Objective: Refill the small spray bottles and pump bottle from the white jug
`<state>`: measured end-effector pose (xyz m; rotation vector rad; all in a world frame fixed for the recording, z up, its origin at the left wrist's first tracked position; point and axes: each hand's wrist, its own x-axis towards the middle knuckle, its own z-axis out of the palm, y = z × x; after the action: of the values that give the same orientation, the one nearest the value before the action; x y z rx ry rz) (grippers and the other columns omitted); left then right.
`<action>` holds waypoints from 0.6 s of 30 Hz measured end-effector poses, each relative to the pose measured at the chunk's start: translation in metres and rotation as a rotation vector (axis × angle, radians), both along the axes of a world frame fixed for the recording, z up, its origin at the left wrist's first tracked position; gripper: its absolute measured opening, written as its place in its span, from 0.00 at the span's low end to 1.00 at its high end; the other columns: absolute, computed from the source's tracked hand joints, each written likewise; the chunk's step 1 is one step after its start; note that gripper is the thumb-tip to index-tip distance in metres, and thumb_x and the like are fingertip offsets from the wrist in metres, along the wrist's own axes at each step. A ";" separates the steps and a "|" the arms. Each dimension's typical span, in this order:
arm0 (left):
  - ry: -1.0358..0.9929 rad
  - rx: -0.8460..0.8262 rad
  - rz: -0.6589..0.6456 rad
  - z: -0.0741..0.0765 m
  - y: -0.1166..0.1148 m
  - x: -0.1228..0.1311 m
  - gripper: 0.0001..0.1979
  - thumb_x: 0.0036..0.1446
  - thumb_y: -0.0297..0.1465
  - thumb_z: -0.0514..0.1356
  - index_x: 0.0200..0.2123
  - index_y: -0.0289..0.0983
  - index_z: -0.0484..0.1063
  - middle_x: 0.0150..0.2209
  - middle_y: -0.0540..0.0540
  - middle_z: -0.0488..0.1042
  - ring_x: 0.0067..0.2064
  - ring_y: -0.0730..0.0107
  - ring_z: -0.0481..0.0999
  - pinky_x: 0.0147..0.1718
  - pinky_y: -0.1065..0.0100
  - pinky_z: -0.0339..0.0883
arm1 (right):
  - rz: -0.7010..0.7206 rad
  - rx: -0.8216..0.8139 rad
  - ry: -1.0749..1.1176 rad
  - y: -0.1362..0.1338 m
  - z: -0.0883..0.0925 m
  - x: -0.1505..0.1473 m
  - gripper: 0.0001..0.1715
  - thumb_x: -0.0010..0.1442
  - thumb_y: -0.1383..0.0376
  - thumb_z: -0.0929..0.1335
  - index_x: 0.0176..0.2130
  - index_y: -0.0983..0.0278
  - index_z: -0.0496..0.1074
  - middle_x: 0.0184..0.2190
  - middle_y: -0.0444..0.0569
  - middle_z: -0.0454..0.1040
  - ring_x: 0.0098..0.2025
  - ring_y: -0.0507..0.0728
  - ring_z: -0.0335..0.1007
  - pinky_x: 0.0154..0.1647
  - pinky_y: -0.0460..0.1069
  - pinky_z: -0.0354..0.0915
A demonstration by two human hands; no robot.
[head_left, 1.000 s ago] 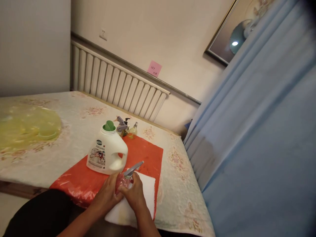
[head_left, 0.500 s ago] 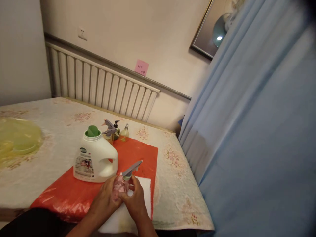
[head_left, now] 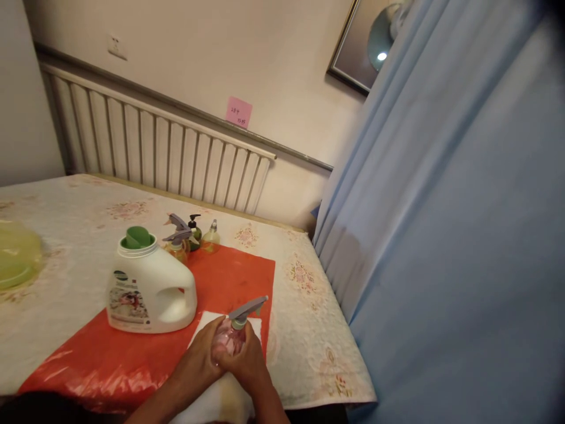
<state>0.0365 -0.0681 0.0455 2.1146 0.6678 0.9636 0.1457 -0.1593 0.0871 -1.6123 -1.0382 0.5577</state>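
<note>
Between my two hands is a pink see-through spray bottle [head_left: 229, 337] with a grey trigger head [head_left: 247, 307] tilted up to the right. My left hand [head_left: 203, 348] wraps the bottle's left side. On its right side my right hand [head_left: 248, 360] is closed round it, fingers behind and thumb across the front. Under the hands lies a white cloth [head_left: 207, 320], partly hidden by them, on a red plastic sheet [head_left: 238, 274]. Left of the hands stands a large white jug [head_left: 152, 288] with a handle, a picture label and a green cup-like piece [head_left: 138, 237] in its mouth.
Behind the jug stand several small bottles, among them an amber spray bottle [head_left: 177, 250], a green pump bottle [head_left: 194, 232] and a pale yellow bottle [head_left: 211, 238]. A yellow translucent object [head_left: 17, 253] lies at far left. A blue curtain [head_left: 419, 235] hangs along the table's right side.
The view has shifted right, so the jug and small bottles appear further left. Both hands keep hold of the pink spray bottle, which has moved slightly right relative to the cloth.
</note>
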 end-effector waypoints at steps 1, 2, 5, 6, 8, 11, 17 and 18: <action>0.000 -0.023 -0.026 0.001 -0.001 0.002 0.27 0.49 0.36 0.63 0.54 0.37 0.67 0.51 0.38 0.76 0.51 0.51 0.76 0.50 0.56 0.72 | -0.032 -0.004 -0.014 0.000 -0.005 0.001 0.28 0.42 0.71 0.72 0.46 0.62 0.70 0.39 0.47 0.77 0.41 0.60 0.74 0.43 0.51 0.70; 0.007 -0.045 -0.053 0.000 -0.002 0.004 0.29 0.48 0.37 0.64 0.55 0.38 0.67 0.52 0.38 0.75 0.52 0.51 0.76 0.51 0.56 0.72 | -0.057 -0.008 -0.018 -0.001 -0.009 0.002 0.27 0.43 0.71 0.72 0.46 0.62 0.70 0.38 0.47 0.77 0.41 0.60 0.75 0.43 0.51 0.71; 0.028 -0.110 -0.084 -0.005 -0.002 0.004 0.36 0.45 0.38 0.66 0.58 0.38 0.63 0.57 0.37 0.72 0.56 0.49 0.73 0.53 0.55 0.70 | -0.118 -0.029 -0.003 0.000 -0.021 0.012 0.25 0.42 0.69 0.72 0.44 0.63 0.70 0.37 0.48 0.77 0.39 0.60 0.76 0.41 0.51 0.71; 0.038 -0.128 -0.078 -0.008 0.000 0.003 0.37 0.45 0.38 0.66 0.59 0.38 0.62 0.58 0.37 0.70 0.57 0.49 0.72 0.53 0.55 0.70 | -0.151 -0.028 -0.003 0.000 -0.024 0.018 0.25 0.42 0.68 0.72 0.43 0.63 0.70 0.37 0.49 0.77 0.39 0.61 0.76 0.41 0.51 0.71; 0.080 -0.150 -0.044 -0.016 0.006 -0.002 0.33 0.49 0.39 0.64 0.58 0.37 0.62 0.56 0.37 0.71 0.55 0.52 0.73 0.50 0.57 0.72 | -0.244 -0.014 -0.017 0.003 -0.025 0.033 0.25 0.41 0.67 0.73 0.42 0.64 0.71 0.36 0.50 0.78 0.39 0.61 0.76 0.42 0.52 0.71; 0.165 -0.134 0.065 -0.029 0.019 -0.010 0.21 0.58 0.41 0.56 0.50 0.35 0.68 0.40 0.42 0.77 0.40 0.59 0.79 0.40 0.60 0.75 | -0.359 0.012 -0.046 0.011 -0.022 0.062 0.23 0.42 0.64 0.73 0.41 0.64 0.72 0.35 0.49 0.79 0.38 0.61 0.76 0.41 0.51 0.71; 0.172 -0.014 0.166 -0.060 0.035 -0.017 0.14 0.63 0.42 0.51 0.42 0.40 0.69 0.41 0.45 0.78 0.42 0.61 0.80 0.41 0.63 0.74 | -0.492 0.021 -0.095 0.047 -0.017 0.129 0.28 0.42 0.61 0.73 0.44 0.65 0.72 0.39 0.52 0.80 0.38 0.60 0.77 0.39 0.49 0.71; 0.188 0.011 0.165 -0.066 0.035 -0.016 0.14 0.63 0.42 0.50 0.42 0.41 0.69 0.41 0.45 0.78 0.42 0.61 0.80 0.41 0.63 0.74 | -0.518 0.013 -0.103 0.056 -0.017 0.140 0.29 0.42 0.60 0.73 0.45 0.66 0.72 0.38 0.52 0.79 0.38 0.60 0.77 0.39 0.50 0.71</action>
<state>0.0206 -0.0327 -0.0203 2.2049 0.9452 0.8631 0.2860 -0.1035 0.0700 -1.8244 -0.6523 0.1192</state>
